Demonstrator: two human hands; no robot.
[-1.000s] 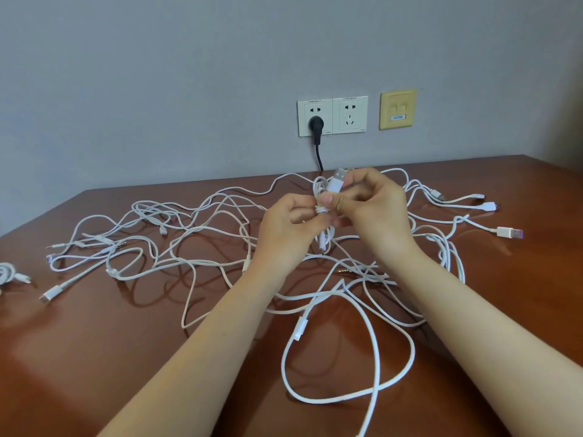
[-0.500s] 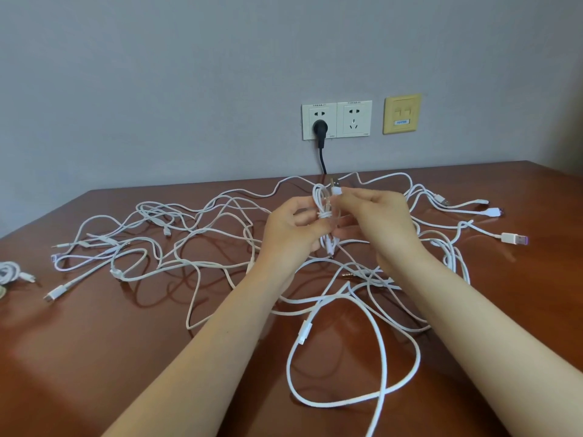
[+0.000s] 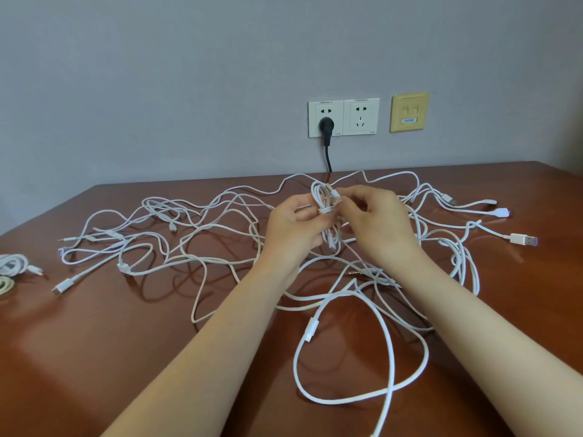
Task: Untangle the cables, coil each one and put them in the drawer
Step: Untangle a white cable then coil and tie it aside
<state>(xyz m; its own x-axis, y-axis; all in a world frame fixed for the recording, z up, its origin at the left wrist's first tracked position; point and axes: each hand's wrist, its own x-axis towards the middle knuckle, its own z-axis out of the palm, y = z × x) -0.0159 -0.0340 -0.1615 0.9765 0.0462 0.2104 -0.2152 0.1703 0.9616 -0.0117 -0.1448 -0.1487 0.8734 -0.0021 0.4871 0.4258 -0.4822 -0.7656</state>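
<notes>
Two bare forearms enter from the bottom edge. No sleeves, cuffs or gloves visible on either arm up to the frame edge. Left hand [image 3: 293, 228]: bare, no ring, watch or band seen. Right hand [image 3: 375, 225]: bare, no ring, watch or band seen. Fingernails short where visible. Remainder of person out of view.

cables [image 3: 220, 247] spread on table [image 3: 126, 357], sockets [image 3: 344, 116] behind

Many white cables [image 3: 195, 247] lie tangled and spread over the table. One small coiled bundle [image 3: 326, 209] is held upright above them.
</notes>
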